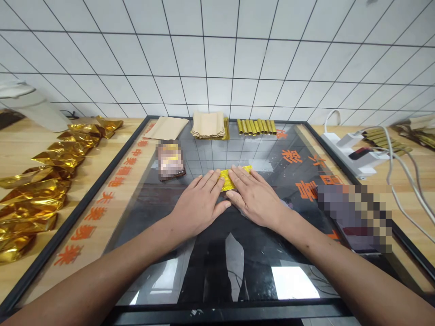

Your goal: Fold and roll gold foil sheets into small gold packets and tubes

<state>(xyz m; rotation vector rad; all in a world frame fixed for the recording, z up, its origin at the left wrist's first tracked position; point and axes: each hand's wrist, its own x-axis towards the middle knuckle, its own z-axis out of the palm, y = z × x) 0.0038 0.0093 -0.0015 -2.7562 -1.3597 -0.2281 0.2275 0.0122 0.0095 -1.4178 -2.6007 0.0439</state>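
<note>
A small sheet of gold foil paper (227,180) lies on the glass panel (210,244), partly covered by my fingers. My left hand (199,203) rests flat at its left edge, fingers stretched out and pointing away from me. Across the sheet's middle and right side lies my right hand (254,197), its fingers also extended and pressed down. The two thumbs point toward each other just below the foil. What is under the right palm stays hidden.
At the back lie brown paper sheets (167,128), a brown paper stack (208,125) and a row of gold foil rolls (256,127). Folded gold foil pieces (34,194) line the left. A power strip (353,154) with cables and a blurred phone-like object (353,222) are right.
</note>
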